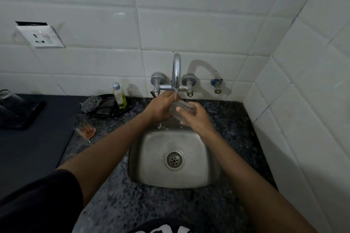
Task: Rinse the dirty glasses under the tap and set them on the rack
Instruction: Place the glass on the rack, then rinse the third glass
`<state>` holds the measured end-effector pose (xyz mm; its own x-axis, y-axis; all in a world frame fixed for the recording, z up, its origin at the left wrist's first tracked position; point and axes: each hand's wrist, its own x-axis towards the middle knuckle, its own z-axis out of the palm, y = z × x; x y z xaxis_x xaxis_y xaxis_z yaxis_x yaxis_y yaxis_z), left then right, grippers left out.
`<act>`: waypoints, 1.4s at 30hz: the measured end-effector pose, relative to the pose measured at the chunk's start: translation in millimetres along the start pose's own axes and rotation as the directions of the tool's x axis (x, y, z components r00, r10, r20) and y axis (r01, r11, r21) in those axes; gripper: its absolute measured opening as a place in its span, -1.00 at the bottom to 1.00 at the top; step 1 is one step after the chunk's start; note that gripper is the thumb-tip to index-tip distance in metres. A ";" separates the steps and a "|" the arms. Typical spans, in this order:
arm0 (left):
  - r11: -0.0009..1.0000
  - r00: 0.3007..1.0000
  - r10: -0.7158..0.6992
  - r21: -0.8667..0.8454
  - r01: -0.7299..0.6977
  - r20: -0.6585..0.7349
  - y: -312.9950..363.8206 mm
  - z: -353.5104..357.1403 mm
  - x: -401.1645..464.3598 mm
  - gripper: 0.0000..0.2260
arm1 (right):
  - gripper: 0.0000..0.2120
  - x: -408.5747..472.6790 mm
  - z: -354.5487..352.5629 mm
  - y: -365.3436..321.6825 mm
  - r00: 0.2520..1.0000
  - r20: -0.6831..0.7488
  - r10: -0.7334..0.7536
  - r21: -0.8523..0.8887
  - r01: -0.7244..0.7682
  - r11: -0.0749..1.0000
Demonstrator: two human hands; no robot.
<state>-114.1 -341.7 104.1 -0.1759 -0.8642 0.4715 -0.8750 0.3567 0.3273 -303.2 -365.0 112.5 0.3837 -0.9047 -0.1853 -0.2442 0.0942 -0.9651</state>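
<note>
A clear glass lies tilted between both my hands, right under the chrome tap, with a thin stream of water running onto it. My left hand cups it from the left and my right hand grips it from the right, over the back edge of the steel sink. Another glass with orange residue at its bottom stands on the counter to the left of the sink. A black rack sits at the far left with a clear glass on it.
A black tray holds a scrubber and a small soap bottle behind the dirty glass. Tiled walls close the back and right side. A wall socket is at upper left. The speckled counter surrounds the sink.
</note>
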 end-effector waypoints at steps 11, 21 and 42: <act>-0.346 0.510 -0.620 -0.790 0.505 0.597 12.8 22.7 -11.7 -0.68 | -0.44 -5.4 -6.1 -4.5 0.960 -0.049 -0.274 -0.333 0.243 0.911; -0.664 0.606 -0.432 -0.690 0.288 0.668 19.8 30.8 2.6 -0.67 | -0.22 -12.4 7.1 -16.7 0.861 0.230 -0.455 -0.644 0.485 0.592; -0.613 0.414 -0.578 -0.709 0.349 0.703 10.5 31.9 5.3 -0.66 | -0.53 41.4 4.3 -55.9 0.814 0.539 0.214 -0.702 0.294 0.649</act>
<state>-138.6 -353.9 83.9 0.1155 -0.8138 -0.5695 0.7944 -0.2685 0.5448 -269.8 -405.9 157.9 0.7405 -0.4923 -0.4575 -0.6706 -0.4969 -0.5508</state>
